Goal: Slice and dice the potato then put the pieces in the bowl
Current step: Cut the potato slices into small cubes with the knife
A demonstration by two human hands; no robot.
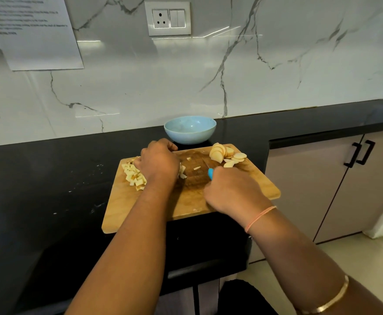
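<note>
Head view: the right hand (231, 192) grips a blue-handled knife (210, 173) in curled fingers. The left hand (158, 162) curls its fingers over pale diced potato cubes (135, 176); I cannot tell whether it holds any.

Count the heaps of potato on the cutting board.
2: diced heap at the left of the board, partly hidden by the left hand; round slices at its far right corner. Stray bits lie between.

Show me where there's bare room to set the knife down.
Bare: the board's near-left corner, this side of the dice; its near-right edge, beyond the right hand; the counter left of the board and right of the bowl. Crowded: dice and left hand on the board's left, knife mid-board, slices at the far-right corner.
</note>
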